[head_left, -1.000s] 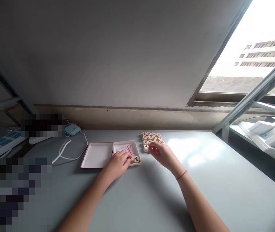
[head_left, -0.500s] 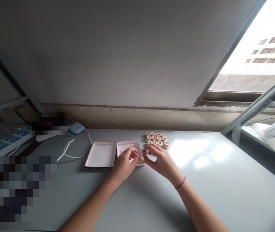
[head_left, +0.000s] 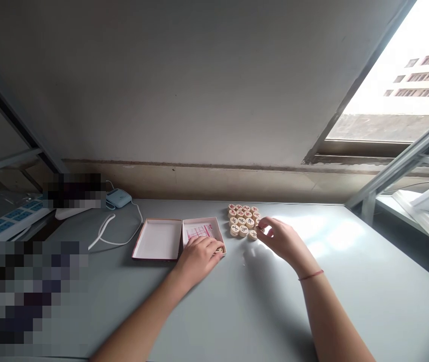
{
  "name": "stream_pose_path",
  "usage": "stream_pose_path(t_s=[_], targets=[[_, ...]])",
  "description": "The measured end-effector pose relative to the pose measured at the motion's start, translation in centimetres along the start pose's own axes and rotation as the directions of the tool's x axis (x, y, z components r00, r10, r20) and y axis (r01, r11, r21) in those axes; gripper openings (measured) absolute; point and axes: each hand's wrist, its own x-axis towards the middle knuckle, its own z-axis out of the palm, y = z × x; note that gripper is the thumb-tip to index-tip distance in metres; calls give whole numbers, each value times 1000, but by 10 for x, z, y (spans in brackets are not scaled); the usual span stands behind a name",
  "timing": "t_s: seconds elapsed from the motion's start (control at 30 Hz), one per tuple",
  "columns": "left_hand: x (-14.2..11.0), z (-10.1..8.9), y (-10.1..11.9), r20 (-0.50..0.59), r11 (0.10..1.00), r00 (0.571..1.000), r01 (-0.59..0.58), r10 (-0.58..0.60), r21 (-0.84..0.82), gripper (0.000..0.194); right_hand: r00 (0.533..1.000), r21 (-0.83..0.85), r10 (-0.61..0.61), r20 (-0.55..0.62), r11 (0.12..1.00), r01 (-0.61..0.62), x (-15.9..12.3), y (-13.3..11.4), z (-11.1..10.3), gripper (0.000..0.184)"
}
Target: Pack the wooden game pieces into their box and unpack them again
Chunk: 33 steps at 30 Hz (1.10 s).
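Note:
My left hand reaches over the near right corner of an open shallow box. Its thumb and fingers close around a wooden xiangqi piece there, mostly covered by the fingers. To the right of the box, round xiangqi pieces stand in close rows of low stacks, red characters at the back and black ones nearer me. At the right front of these rows, my right hand pinches a piece, largely hidden by the fingertips. A single black-marked piece lies just left of those fingertips.
The box's lid lies open on the left, joined along its side. Farther left are a white cable, a pale blue device and a power strip. A metal frame post stands at the right.
Both hands came together by the box, then parted. My right hand has moved right to the rows, where the front row now holds more pieces. My left hand is back in the box.

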Motion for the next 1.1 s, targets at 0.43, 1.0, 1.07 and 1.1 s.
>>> stream_pose_path(t_s=[0.43, 1.0, 1.07, 1.1], targets=[[-1, -1, 0, 16, 999, 999, 37, -37, -1, 17, 997, 13, 5, 71, 1000, -6, 2, 7, -2, 9], [0, -2, -2, 37, 999, 999, 37, -37, 0, 19, 986, -38, -1, 167, 999, 7, 3, 10, 17, 3], [0, -3, -2, 40, 999, 999, 36, -36, 0, 19, 986, -81, 18, 164, 997, -5, 3, 9, 20, 5], [-1, -3, -2, 39, 999, 999, 35, -35, 1, 19, 986, -98, 27, 165, 995, -11, 4, 9, 22, 8]])
